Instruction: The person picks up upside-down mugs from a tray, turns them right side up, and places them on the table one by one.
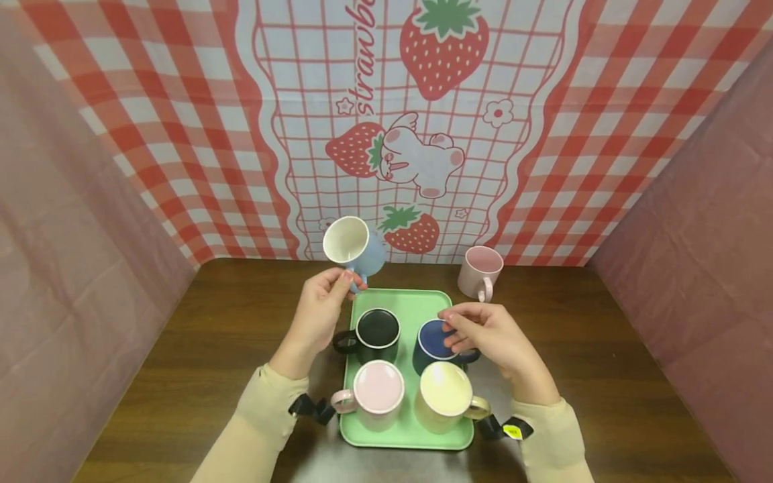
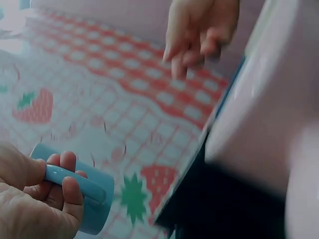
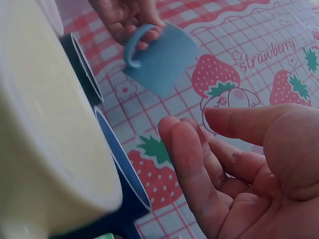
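My left hand (image 1: 320, 305) grips a light blue mug (image 1: 371, 256) by its handle, holding it tilted above the far left corner of the green tray (image 1: 417, 300). The left wrist view shows the fingers curled through and round the handle of this mug (image 2: 97, 211). Over the navy mug (image 1: 425, 357), at the tray's right side, hovers my right hand (image 1: 492, 335). In the right wrist view this hand (image 3: 249, 174) is empty, its fingers loosely bent and the thumb apart from them. It partly covers the navy mug's rim and handle in the head view.
A black mug (image 1: 379, 352), a pink mug (image 1: 377, 419) and a yellow mug (image 1: 431, 416) also stand on the tray, handles outward. Another pink mug (image 1: 474, 282) sits on the wooden table (image 1: 229, 349) beyond the tray's far right corner. A strawberry-print cloth (image 1: 525, 174) hangs behind.
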`<state>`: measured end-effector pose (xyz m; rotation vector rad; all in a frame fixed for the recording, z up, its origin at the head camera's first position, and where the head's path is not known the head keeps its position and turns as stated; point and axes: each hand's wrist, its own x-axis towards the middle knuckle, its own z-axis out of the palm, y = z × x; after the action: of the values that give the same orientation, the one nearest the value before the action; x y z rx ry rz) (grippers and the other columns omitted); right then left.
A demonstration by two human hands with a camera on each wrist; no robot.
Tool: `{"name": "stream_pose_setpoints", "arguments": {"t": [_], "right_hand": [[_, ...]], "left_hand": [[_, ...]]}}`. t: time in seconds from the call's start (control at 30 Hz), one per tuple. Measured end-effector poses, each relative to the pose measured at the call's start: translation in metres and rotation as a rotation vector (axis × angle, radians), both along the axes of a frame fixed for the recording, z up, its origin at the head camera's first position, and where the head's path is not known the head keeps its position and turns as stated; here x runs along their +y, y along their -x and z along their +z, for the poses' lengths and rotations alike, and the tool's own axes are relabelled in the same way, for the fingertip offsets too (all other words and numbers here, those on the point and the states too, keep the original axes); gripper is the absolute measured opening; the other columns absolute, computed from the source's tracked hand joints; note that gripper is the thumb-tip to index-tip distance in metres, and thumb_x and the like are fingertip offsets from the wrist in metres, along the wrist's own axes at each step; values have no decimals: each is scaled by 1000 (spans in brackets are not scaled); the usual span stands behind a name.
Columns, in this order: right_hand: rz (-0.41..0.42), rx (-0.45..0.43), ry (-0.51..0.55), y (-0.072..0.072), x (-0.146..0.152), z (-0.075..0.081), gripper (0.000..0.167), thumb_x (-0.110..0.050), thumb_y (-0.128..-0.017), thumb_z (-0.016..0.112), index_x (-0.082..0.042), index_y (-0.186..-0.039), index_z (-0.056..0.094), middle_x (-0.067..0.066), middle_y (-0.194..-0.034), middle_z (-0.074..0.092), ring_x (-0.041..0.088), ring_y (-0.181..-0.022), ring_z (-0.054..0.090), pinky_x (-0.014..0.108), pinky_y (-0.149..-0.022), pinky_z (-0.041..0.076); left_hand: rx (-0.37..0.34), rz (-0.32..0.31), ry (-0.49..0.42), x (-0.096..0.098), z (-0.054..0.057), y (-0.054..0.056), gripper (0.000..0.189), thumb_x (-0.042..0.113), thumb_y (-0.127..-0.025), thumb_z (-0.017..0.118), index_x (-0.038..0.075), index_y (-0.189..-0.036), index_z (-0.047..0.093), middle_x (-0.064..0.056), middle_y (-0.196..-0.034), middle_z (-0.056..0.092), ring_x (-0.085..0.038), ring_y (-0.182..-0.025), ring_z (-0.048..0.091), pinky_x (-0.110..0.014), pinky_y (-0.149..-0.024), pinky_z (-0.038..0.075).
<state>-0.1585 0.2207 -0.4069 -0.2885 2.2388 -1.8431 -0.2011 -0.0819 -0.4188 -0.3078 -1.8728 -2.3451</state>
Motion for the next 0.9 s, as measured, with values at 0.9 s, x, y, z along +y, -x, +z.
{"name": "stream_pose_setpoints", "arguments": {"t": [0.9], "right_hand": [[-166, 113, -214, 2, 34, -17, 29, -10, -104, 76, 10, -124, 74, 24, -107, 78, 19, -81, 77, 30, -71, 64]], "left_hand": [[-192, 171, 142, -52, -62, 46, 28, 8, -114, 56, -15, -105, 70, -9, -90, 75, -15, -88, 66, -25, -81, 53]]}}
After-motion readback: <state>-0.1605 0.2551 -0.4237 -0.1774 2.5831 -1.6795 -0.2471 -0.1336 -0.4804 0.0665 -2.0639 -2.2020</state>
